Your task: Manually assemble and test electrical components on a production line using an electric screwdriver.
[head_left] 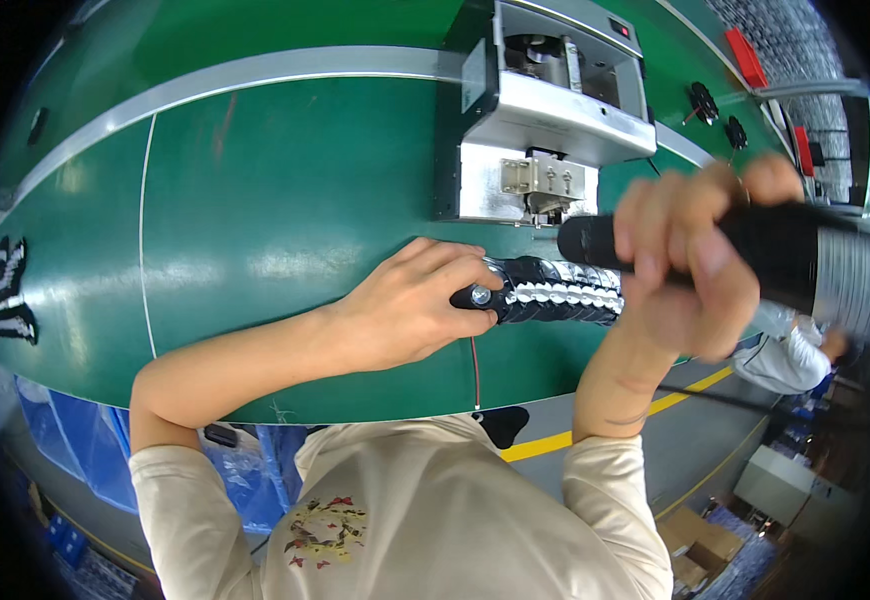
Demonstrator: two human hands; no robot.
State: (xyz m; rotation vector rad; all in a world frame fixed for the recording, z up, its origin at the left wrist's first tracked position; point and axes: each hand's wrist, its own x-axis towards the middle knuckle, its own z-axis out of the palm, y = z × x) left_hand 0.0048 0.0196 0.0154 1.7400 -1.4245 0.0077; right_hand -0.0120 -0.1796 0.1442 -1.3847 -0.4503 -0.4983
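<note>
L hand grips blk part btwn machine & tbl edge; R hand clasps blk tool.

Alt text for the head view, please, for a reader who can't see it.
A person's right hand grips a blurred black cylindrical tool above a green workbench, while the left hand holds the end of a long black-and-silver part. A metal machine stands just beyond.

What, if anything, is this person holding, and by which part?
The right grip wraps the black body of a handheld tool, left of its pale banded end. The left grip holds the left end of a black-and-silver stack.
</note>
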